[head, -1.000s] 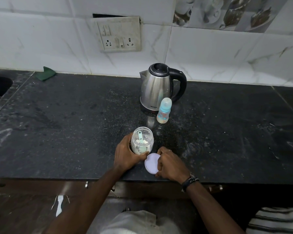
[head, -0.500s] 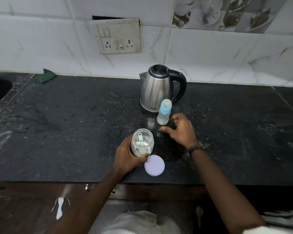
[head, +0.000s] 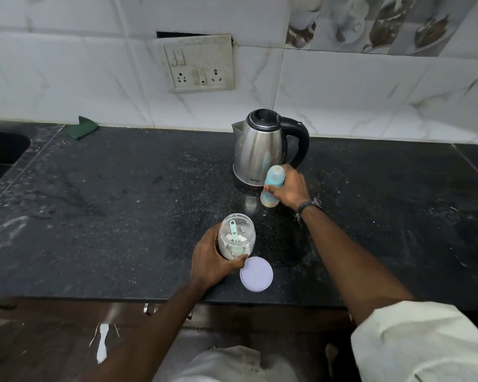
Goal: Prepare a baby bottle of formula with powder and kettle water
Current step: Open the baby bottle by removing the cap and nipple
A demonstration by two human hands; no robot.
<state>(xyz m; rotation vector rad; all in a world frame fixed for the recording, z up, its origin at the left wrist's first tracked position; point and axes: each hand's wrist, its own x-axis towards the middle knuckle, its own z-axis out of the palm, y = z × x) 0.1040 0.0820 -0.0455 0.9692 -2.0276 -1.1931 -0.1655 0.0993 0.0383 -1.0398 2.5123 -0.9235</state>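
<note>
A clear jar of white powder (head: 236,235) stands open on the black counter (head: 122,210), with a pale green scoop inside it. My left hand (head: 210,260) grips the jar from the left side. Its round lilac lid (head: 256,274) lies flat on the counter just right of the jar. Farther back, my right hand (head: 290,188) grips a small baby bottle (head: 272,186) with a blue cap, in front of the steel kettle (head: 260,153). The kettle has a black handle and its lid is down.
A wall socket plate (head: 200,63) sits on the tiled wall above the kettle. A green cloth (head: 82,127) lies at the back left, next to a dark sink (head: 0,150). The counter's front edge runs just below my left hand.
My right hand left the lid on the counter, reached back toward the kettle and closed round the baby bottle. My left hand stayed on the jar.
</note>
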